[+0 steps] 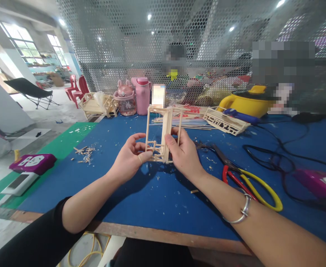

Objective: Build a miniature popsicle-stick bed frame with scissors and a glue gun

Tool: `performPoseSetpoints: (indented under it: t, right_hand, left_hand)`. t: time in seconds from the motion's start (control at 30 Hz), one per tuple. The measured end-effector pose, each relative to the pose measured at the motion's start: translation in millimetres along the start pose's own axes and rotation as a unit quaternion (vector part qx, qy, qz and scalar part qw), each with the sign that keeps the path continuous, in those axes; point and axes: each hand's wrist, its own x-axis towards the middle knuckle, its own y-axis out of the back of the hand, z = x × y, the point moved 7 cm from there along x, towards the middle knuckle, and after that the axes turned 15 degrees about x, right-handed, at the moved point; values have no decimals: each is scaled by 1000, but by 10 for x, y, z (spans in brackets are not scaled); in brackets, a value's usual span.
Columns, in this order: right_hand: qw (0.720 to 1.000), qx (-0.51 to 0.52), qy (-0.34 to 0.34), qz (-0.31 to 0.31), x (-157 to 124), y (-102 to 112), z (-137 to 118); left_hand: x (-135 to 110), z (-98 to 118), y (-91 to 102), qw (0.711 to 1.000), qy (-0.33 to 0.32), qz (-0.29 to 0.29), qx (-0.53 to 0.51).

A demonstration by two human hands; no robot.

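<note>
A small frame of thin wooden sticks [166, 128] is held upright above the blue work surface, between both my hands. My left hand [131, 155] pinches its lower left corner, thumb in front and fingers behind the upright stick. On the other side, my right hand [186, 154] grips the right part, its thumb pressed on the wide middle strip and its fingers partly hidden behind. Fine glue-like threads hang on the sticks. Right of my right hand lie pliers with red and yellow handles [252, 185].
Wood scraps [85, 154] lie at left. Behind are another stick model [98, 105], a pink jug [143, 97], loose sticks [185, 121], a stick panel [226, 120], a blue glue gun [242, 115] and a yellow pot [249, 104]. Black cables [271, 155] and purple power strips [35, 163] flank the table.
</note>
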Motion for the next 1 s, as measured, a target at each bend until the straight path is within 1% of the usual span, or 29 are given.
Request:
performPoseSetpoints:
  t: [0.17,0.3,0.43,0.5,0.57,0.63,0.7,0.77,0.83,0.93,1.0]
  right_hand:
    - [1000,5,-7,-1,-2,2,-2]
    - [1000,13,-18,2,-1,11,8]
    - [1000,11,-20,1,-3,9,11]
    - [1000,8,-15,4,-5,15,3]
    - [1000,8,-18,8,-9,28,6]
    - [999,17,-31,13,-11,50,25]
    - [998,37,-44,24,-7,84,45]
    - [995,66,-55,40,5,124,63]
    - [990,102,-77,53,20,156,89]
    - [977,155,-130,64,40,182,153]
    - [968,189,-153,71,60,207,182]
  left_hand:
    - [-8,16,-6,1000,1,-10,-7]
    - [-17,16,19,999,-12,-18,-24]
    - [0,-39,74,999,-2,1,-32]
    - [28,-67,145,999,1,41,-36]
    - [61,-91,281,993,0,115,-29]
    - [83,-102,445,981,-7,195,-12]
    - [107,-96,559,972,-16,235,7]
    - [126,-85,607,971,-20,237,20]
    - [125,-79,597,975,-11,221,31]
    - [88,-54,514,978,1,197,63]
    - [83,-10,431,978,-9,181,102]
